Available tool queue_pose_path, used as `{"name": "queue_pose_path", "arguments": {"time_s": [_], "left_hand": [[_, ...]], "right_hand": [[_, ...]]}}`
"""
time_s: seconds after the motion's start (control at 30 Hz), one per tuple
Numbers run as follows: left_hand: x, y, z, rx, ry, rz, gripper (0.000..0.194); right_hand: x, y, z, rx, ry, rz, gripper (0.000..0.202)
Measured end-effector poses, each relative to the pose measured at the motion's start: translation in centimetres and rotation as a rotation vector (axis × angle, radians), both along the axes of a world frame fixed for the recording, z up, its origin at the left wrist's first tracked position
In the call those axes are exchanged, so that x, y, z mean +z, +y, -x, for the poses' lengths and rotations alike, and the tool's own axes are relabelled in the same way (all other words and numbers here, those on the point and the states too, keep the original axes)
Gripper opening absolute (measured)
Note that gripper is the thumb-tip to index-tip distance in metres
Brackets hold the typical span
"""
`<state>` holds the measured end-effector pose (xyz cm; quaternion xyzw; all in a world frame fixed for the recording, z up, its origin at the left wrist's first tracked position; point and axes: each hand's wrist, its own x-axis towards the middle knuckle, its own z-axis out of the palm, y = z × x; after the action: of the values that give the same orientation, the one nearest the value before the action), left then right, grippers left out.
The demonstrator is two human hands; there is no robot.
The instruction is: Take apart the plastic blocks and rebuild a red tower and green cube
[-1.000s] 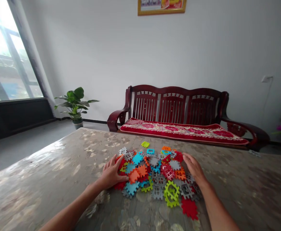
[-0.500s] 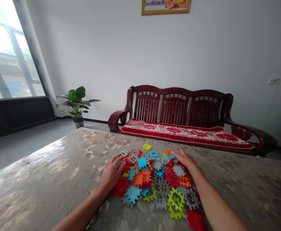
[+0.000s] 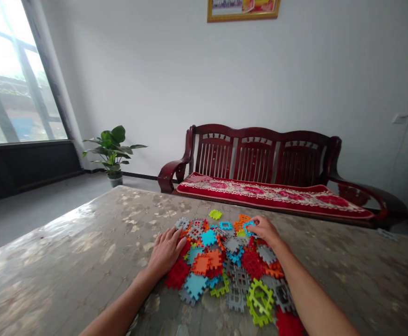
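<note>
A heap of notched plastic building tiles lies between my hands, in red, orange, blue, grey and lime green. My left hand (image 3: 166, 249) rests flat at the heap's left edge, fingers stretched out, beside a dark red tile (image 3: 177, 274). At the far right of the heap, my right hand (image 3: 265, 229) pinches a blue open-frame tile (image 3: 248, 228), which is tilted up. Orange tiles (image 3: 244, 218) lie just beyond it. Nearer me are a light blue tile (image 3: 195, 285) and a lime green frame tile (image 3: 259, 303).
The heap lies on a table with a patterned, glossy cover (image 3: 85, 252). A lone lime green tile (image 3: 215, 214) sits past the heap. Behind the table stands a dark wooden bench (image 3: 252, 154) with a red runner (image 3: 273, 191); a potted plant (image 3: 111, 151) is at the left.
My right hand has closed on the blue frame tile and tipped it up from the heap, uncovering orange and lime tiles there. The left hand stays at the heap's left edge.
</note>
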<state>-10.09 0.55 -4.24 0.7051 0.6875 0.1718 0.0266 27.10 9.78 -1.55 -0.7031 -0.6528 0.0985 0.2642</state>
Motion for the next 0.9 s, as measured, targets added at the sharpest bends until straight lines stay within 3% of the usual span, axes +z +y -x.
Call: {"name": "queue_pose_path", "arguments": {"time_s": [0.2, 0.4, 0.7, 0.9], "left_hand": [[-0.3, 0.1, 0.1, -0.074, -0.070, -0.047, 0.052], [-0.3, 0.5, 0.4, -0.154, -0.350, -0.057, 0.056], [-0.2, 0.7, -0.1, -0.142, -0.833, -0.202, 0.052], [0.3, 0.9, -0.2, -0.129, -1.079, -0.157, 0.055]], "right_hand": [[3.6, -2.9, 1.9, 0.028, -0.061, -0.096, 0.029], [6.3, -4.6, 4.0, 0.144, 0.070, -0.231, 0.026], [4.9, -4.8, 6.4, 0.377, 0.616, -0.093, 0.039], [3.4, -6.0, 2.6, 0.309, 0.650, -0.131, 0.042]]}}
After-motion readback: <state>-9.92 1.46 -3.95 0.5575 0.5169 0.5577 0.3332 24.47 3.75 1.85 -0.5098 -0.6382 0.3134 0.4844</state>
